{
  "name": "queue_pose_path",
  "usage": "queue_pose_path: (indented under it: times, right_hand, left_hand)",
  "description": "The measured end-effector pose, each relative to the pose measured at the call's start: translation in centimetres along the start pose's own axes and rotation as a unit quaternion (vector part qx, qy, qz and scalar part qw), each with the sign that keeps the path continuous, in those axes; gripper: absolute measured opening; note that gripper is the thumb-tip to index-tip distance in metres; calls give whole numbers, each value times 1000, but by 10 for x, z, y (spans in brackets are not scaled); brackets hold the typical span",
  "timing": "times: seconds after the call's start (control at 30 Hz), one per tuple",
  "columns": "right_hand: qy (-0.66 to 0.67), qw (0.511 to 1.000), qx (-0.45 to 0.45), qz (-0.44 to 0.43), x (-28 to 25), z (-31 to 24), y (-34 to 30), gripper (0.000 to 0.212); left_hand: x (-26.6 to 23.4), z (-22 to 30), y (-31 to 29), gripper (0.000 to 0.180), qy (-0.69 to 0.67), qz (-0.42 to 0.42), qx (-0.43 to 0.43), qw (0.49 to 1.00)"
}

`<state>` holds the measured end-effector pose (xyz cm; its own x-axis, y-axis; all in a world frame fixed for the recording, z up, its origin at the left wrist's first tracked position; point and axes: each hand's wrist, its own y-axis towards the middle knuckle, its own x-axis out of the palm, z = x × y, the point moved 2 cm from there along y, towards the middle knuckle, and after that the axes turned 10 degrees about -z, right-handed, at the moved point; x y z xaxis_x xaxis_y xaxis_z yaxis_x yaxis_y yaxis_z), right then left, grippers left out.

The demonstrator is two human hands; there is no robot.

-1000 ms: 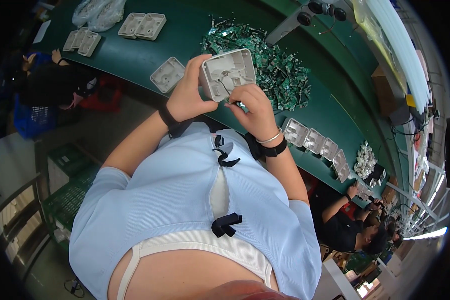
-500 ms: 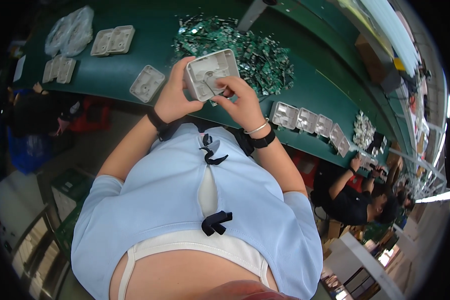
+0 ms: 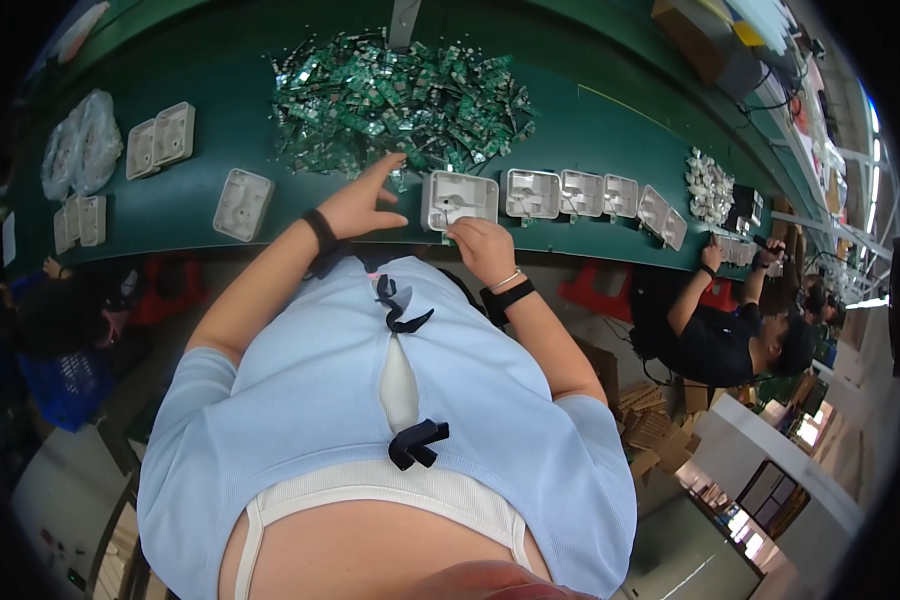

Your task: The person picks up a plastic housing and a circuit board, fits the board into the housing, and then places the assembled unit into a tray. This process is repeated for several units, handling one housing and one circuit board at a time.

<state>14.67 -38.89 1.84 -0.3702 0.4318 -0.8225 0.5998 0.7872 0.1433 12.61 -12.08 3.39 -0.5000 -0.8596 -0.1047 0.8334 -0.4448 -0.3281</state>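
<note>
A white plastic housing (image 3: 481, 189), square and open-topped, lies on the green table close to its front edge. Inside it a thin dark wire (image 3: 446, 208) runs from the middle toward the near rim. My right hand (image 3: 487, 250) is at that rim, thumb and fingertips pinched on the wire; a small green circuit board seems to show just beside the fingertips. My left hand (image 3: 362, 208) is off the housing, a little left of it, fingers spread and holding nothing. Its fingertips are near the large pile of small green circuit boards (image 3: 400, 100).
Rightward, a row of similar white housings (image 3: 532, 190) lines the table edge, small boards at their near rims. One housing (image 3: 243, 205) lies left, with stacked housings (image 3: 160, 140) and clear plastic bags (image 3: 82, 145) beyond. A co-worker (image 3: 720, 335) in black sits at right.
The housing has come down from my raised hands onto the table, at the left end of the row. My left hand has let go of it. My right hand has moved to its near rim.
</note>
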Motion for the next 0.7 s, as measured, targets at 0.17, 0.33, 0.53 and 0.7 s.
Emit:
queue_pose_path:
  times: [0.17, 0.33, 0.53, 0.7]
  right_hand:
    - [-39, 998, 46, 16, 26, 43, -29, 8]
    - [-78, 996, 53, 0, 39, 69, -37, 7]
    - [-88, 992, 84, 14, 37, 78, -42, 8]
    - [-125, 985, 113, 47, 26, 94, -52, 6]
  left_hand:
    - [-21, -61, -27, 88, 80, 150, 34, 985]
    - [-55, -106, -96, 92, 346, 356, -4, 868]
    - [-50, -125, -162, 119, 352, 443, -305, 766]
    - [-40, -149, -173, 125, 270, 442, -351, 780]
